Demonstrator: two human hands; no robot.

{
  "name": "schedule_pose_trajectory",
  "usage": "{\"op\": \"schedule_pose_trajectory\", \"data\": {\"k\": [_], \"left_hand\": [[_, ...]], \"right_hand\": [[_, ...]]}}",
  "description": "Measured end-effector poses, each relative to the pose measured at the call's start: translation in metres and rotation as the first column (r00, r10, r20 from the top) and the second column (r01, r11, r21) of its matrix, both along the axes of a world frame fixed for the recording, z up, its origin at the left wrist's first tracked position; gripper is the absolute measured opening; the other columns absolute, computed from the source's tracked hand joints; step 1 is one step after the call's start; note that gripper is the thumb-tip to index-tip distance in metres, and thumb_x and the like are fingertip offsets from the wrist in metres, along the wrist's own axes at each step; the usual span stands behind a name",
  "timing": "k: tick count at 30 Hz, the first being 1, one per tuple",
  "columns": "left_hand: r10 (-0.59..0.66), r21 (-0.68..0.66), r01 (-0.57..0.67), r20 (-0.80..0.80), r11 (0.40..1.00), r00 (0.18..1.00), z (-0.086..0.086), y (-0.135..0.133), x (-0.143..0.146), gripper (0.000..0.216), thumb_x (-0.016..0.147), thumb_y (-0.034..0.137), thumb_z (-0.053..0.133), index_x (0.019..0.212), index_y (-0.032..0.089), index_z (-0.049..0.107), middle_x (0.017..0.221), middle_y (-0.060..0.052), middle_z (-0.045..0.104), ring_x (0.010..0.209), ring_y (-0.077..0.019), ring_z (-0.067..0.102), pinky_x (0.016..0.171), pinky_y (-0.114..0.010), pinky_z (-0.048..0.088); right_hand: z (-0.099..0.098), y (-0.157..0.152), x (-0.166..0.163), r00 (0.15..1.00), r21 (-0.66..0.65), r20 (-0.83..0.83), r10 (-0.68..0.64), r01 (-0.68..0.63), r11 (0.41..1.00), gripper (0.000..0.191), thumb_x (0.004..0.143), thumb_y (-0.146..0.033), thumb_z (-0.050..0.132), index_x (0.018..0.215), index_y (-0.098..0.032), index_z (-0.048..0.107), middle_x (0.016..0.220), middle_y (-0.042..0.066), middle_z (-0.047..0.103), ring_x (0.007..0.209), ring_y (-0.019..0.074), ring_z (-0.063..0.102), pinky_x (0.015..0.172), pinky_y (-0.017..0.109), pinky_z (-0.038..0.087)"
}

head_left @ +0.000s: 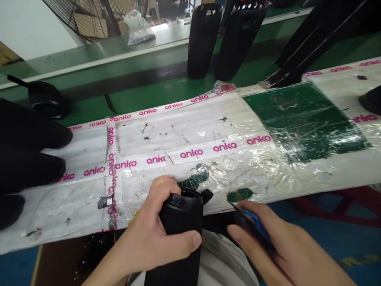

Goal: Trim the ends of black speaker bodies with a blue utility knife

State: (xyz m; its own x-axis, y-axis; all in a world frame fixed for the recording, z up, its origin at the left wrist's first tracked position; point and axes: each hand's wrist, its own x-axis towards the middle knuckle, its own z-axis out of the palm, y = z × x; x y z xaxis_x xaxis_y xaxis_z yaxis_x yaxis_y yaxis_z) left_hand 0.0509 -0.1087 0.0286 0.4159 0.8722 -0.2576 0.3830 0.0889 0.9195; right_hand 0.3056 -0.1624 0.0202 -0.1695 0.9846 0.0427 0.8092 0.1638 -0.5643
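At a taped counter [208, 131], a stiff, likely light black housing [181, 222] is gripped mid-body by the left hand [154, 234]; a blue tool [256, 226] is clasped in the right hand [282, 246] beside it.

The left hand [154, 234] wraps around a black tube [181, 222] and holds it upright over the person's lap. The right hand [276, 246] holds a small blue tool [253, 222] just beside the tube. Behind them is a long table [208, 131] covered in white sheets and pink "anko" tape [224, 146]. Two more black tubes [205, 39] stand further back
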Motion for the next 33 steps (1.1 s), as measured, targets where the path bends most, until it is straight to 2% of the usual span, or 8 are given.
{"op": "schedule_pose_trajectory", "data": {"k": [5,8,11,15,19,25,29,33], "left_hand": [[0.122,0.223,-0.106,-0.060,0.969,0.991,0.001,-0.013,-0.025,0.068,0.087,0.021,0.069,0.144,0.044,0.041,0.166,-0.001,0.024,0.161,-0.0377,0.011,0.127,-0.063,0.017],[0.158,0.279,-0.123,-0.106,0.952,0.982,0.008,-0.024,-0.040,0.063,0.099,0.014,0.048,0.153,0.046,0.039,0.166,0.000,0.036,0.163,-0.0323,0.014,0.131,-0.060,0.015],[0.134,0.283,-0.071,-0.210,0.956,0.968,0.012,-0.030,-0.046,0.070,0.097,0.026,0.064,0.157,0.046,0.034,0.168,-0.003,0.034,0.160,-0.0388,0.023,0.130,-0.063,0.022],[0.185,0.213,-0.136,-0.232,0.968,0.955,0.008,-0.031,-0.046,0.106,0.072,0.053,0.094,0.157,0.045,0.031,0.168,-0.010,0.029,0.153,-0.0502,0.032,0.123,-0.074,0.027],[0.207,0.219,-0.169,-0.164,0.961,0.965,0.007,-0.028,-0.049,0.109,0.060,0.062,0.097,0.151,0.044,0.040,0.163,-0.008,0.033,0.153,-0.0467,0.033,0.126,-0.068,0.027],[0.227,0.063,-0.219,-0.179,0.974,0.957,0.015,-0.024,-0.075,0.084,0.079,0.050,0.090,0.149,0.042,0.045,0.162,-0.007,0.038,0.155,-0.0420,0.031,0.128,-0.063,0.025],[0.281,-0.075,-0.286,-0.076,0.955,0.957,0.011,-0.024,-0.091,0.094,0.083,0.055,0.083,0.160,0.041,0.032,0.171,-0.008,0.034,0.157,-0.0424,0.031,0.126,-0.059,0.032],[0.269,-0.018,-0.274,-0.152,0.961,0.951,0.008,-0.027,-0.093,0.099,0.083,0.055,0.080,0.165,0.036,0.027,0.172,-0.011,0.032,0.160,-0.0438,0.025,0.128,-0.063,0.024]], "right_hand": [[-0.019,0.009,-0.053,0.889,-0.235,-0.453,-0.067,-0.046,0.971,0.021,0.102,-0.037,0.060,0.120,-0.028,0.055,0.079,-0.004,0.069,0.065,0.0175,0.068,0.057,0.028,0.057],[-0.025,0.012,-0.080,0.825,-0.203,-0.562,-0.065,-0.061,0.977,0.030,0.097,-0.038,0.065,0.122,-0.026,0.054,0.086,0.000,0.070,0.074,0.0203,0.070,0.064,0.032,0.059],[-0.028,0.013,-0.097,0.779,-0.156,-0.627,0.003,-0.129,0.979,0.035,0.096,-0.038,0.067,0.126,-0.027,0.053,0.091,0.001,0.071,0.077,0.0205,0.071,0.067,0.033,0.060],[-0.035,0.011,-0.106,0.738,-0.135,-0.675,0.015,-0.144,0.980,0.036,0.098,-0.039,0.066,0.130,-0.031,0.050,0.092,-0.001,0.069,0.077,0.0188,0.071,0.067,0.031,0.061],[-0.039,0.004,-0.105,0.731,-0.171,-0.681,-0.034,-0.115,0.978,0.034,0.100,-0.038,0.062,0.131,-0.031,0.049,0.093,0.001,0.070,0.079,0.0197,0.072,0.069,0.033,0.062],[-0.037,-0.002,-0.090,0.685,-0.235,-0.680,-0.260,0.132,0.963,0.033,0.100,-0.049,0.063,0.127,-0.030,0.057,0.096,0.000,0.071,0.084,0.0177,0.072,0.083,0.029,0.060],[-0.038,0.003,-0.077,0.625,-0.325,-0.674,-0.394,0.229,0.918,0.042,0.090,-0.058,0.073,0.119,-0.029,0.063,0.090,0.001,0.076,0.077,0.0200,0.075,0.070,0.025,0.062],[-0.048,0.001,-0.059,0.564,-0.397,-0.617,-0.549,0.379,0.836,0.047,0.085,-0.062,0.076,0.119,-0.033,0.064,0.089,0.000,0.075,0.075,0.0216,0.075,0.060,0.023,0.061]]}}
